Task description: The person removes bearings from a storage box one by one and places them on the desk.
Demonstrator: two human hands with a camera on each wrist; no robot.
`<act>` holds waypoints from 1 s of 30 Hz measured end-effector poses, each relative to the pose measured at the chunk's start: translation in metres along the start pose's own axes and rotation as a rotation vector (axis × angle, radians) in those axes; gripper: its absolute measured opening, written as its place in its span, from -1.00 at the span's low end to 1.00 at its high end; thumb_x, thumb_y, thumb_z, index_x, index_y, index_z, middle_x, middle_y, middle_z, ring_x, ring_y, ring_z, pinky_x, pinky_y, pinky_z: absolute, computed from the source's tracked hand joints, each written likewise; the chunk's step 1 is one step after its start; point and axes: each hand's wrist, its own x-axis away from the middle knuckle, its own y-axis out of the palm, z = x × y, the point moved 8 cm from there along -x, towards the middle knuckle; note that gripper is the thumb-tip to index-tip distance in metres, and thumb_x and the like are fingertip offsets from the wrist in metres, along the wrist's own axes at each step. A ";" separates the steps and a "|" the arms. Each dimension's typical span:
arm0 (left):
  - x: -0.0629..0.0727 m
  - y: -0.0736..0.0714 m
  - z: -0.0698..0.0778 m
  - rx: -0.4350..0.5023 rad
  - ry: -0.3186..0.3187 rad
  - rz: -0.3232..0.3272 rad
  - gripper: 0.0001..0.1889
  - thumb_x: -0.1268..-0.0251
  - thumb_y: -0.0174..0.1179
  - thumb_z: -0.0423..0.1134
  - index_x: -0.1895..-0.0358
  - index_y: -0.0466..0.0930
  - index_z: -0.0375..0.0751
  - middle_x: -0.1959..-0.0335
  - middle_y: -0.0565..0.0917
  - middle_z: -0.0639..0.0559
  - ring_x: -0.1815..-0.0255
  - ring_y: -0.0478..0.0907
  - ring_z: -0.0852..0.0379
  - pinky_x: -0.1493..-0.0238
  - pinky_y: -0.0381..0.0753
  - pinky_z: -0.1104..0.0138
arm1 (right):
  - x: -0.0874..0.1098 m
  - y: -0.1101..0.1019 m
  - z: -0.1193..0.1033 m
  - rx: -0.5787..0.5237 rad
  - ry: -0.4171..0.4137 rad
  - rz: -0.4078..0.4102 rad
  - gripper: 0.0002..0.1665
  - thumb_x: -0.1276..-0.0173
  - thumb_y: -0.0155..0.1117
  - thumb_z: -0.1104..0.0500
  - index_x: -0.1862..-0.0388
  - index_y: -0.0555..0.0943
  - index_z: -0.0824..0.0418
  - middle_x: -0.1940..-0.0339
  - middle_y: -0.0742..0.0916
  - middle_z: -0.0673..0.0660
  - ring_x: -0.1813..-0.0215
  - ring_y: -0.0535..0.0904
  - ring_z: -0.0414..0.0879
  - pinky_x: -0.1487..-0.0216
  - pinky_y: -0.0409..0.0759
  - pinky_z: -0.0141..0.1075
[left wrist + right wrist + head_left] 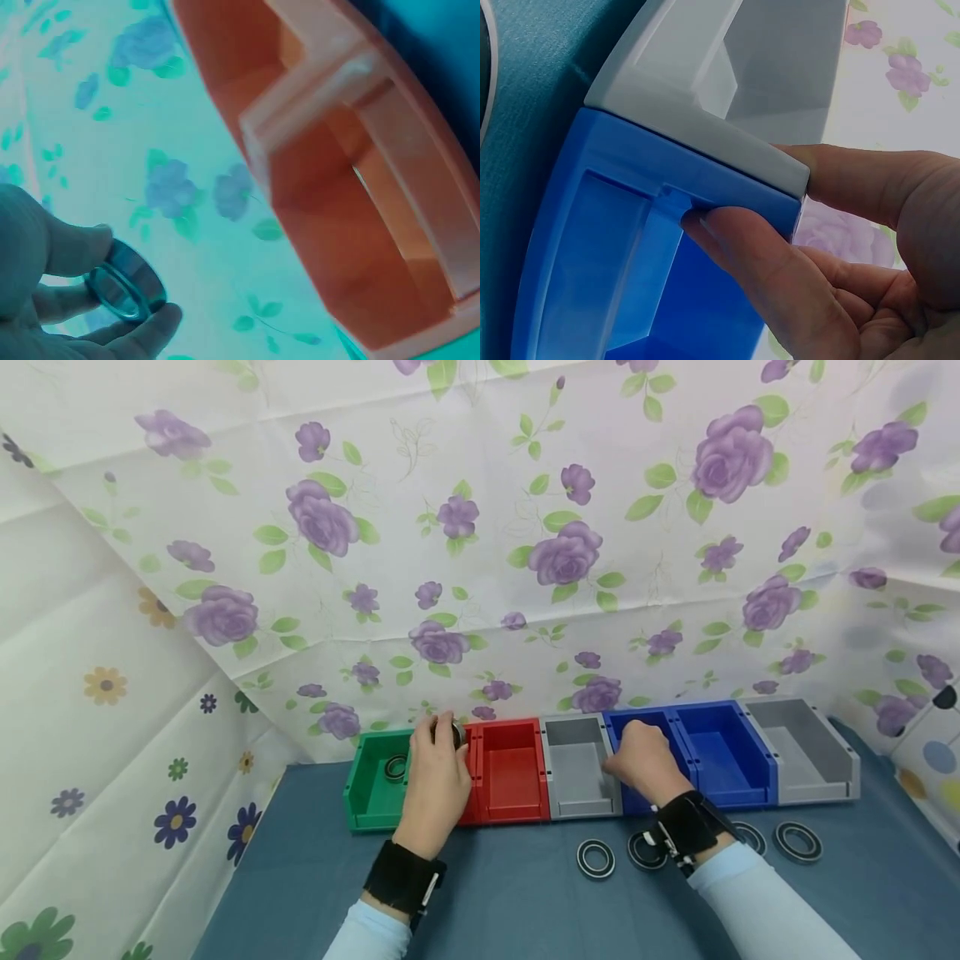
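My left hand (435, 781) pinches a ball bearing (126, 281) between thumb and fingers. In the head view it is over the row of bins, where the green bin (375, 821) meets the red bins (513, 810). Another bearing (395, 767) lies in the green bin. My right hand (647, 764) pinches the adjoining side walls of a grey bin (583, 806) and a blue bin (592, 255), thumb and finger on opposite sides. The left wrist view shows the red bins (409, 195) in an orange tint.
Several bearings (596, 859) lie on the blue-grey tablecloth (517, 893) before the bins, one partly behind my right wrist. Another blue bin (723, 760) and a grey bin (817, 789) end the row at the right. A flowered cloth (480, 568) hangs behind.
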 end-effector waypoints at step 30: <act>0.067 0.045 0.056 0.186 0.111 -0.263 -0.47 0.03 0.40 -0.21 -0.11 0.51 -0.04 -0.05 0.51 0.04 0.00 0.50 0.18 0.10 0.63 0.32 | 0.000 0.000 0.001 -0.009 0.023 -0.021 -0.77 -0.07 0.36 0.12 0.52 0.57 0.28 0.61 0.58 0.14 0.58 0.51 -0.05 0.65 0.42 -0.33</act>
